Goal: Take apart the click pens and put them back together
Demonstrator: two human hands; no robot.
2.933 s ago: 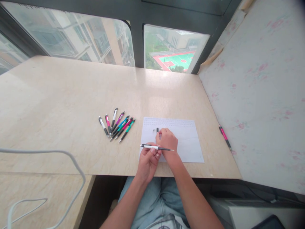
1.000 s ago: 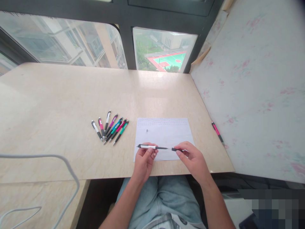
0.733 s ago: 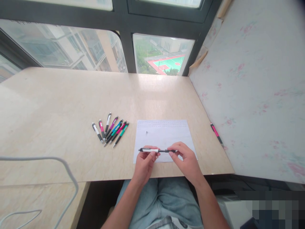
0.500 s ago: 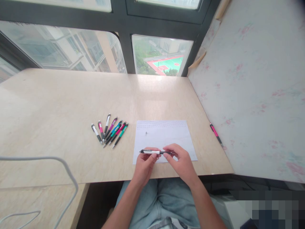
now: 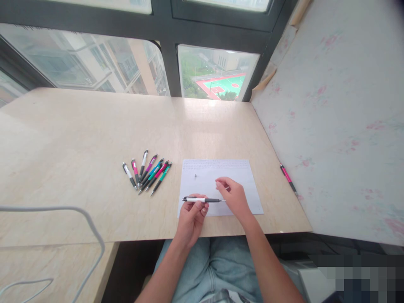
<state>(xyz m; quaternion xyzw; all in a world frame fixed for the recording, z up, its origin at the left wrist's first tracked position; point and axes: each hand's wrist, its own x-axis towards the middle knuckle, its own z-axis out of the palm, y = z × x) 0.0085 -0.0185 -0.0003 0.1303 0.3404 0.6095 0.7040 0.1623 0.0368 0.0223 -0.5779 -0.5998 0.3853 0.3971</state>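
Observation:
My left hand (image 5: pixel 192 212) is closed on the white barrel of a white and black pen (image 5: pixel 202 199). It holds the pen level over the near edge of a white sheet of paper (image 5: pixel 243 176), tip pointing right. My right hand (image 5: pixel 233 195) hovers just right of the pen tip, off the pen. Its fingers are loosely curled, thumb and forefinger a little apart and pointing left, with nothing visible in them. A tiny dark part (image 5: pixel 195 175) lies on the paper, left of my right fingertips.
Several coloured pens (image 5: pixel 147 170) lie fanned out on the beige tabletop (image 5: pixel 78 139), left of the paper. A pink and black pen (image 5: pixel 288 176) rests at the right edge against the wall. A white cable (image 5: pixel 91 227) loops at the lower left. Windows stand behind.
My right hand slid a black grip piece along the refill onto the pen, then let go and rose toward the upper left. My left hand kept holding the pen.

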